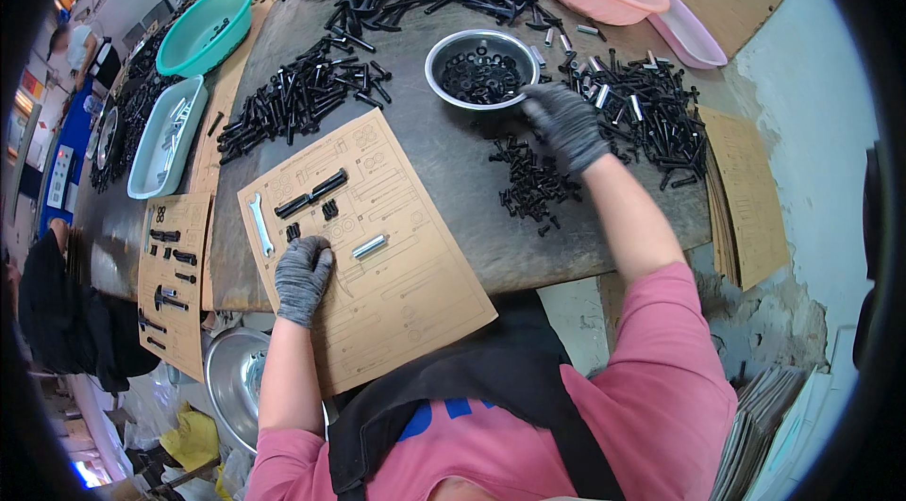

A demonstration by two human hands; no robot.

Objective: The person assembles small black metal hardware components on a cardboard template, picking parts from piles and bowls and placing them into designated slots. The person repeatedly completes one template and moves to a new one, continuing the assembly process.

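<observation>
Item: my left hand in a snug, heathered grey knitted glove (305,279). Back faced up; fingers bent forward, thumb along the right side; whether they gripped, unclear.

Item: my bare left forearm (290,369). Ran almost straight forward from a short pink fabric sleeve (286,463).

Item: my right hand in a matching heathered grey knitted glove (566,128). Reached farther out than the left; back faced up, fingers pointed forward and leftward, tips partly hidden.

Item: my bare right forearm (632,218). Slanted forward and inward from a loose pink fabric sleeve (665,331).
</observation>
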